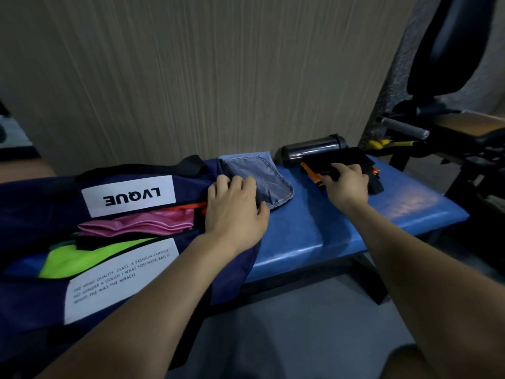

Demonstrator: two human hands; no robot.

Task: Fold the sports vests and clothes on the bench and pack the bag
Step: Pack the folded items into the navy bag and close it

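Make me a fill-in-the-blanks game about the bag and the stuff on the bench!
1. The navy bag has a white label that reads ____.
2. The bench has a padded top coloured ____.
3. The right hand grips a folded black and ____ garment.
4. Inside the open bag, the shiny pink cloth lies next to a neon ____ one.

Missing words: LVQUE; blue; orange; green

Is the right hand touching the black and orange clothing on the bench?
Touching. The head view shows the right hand with its fingers curled onto the folded black and orange clothing, no gap.
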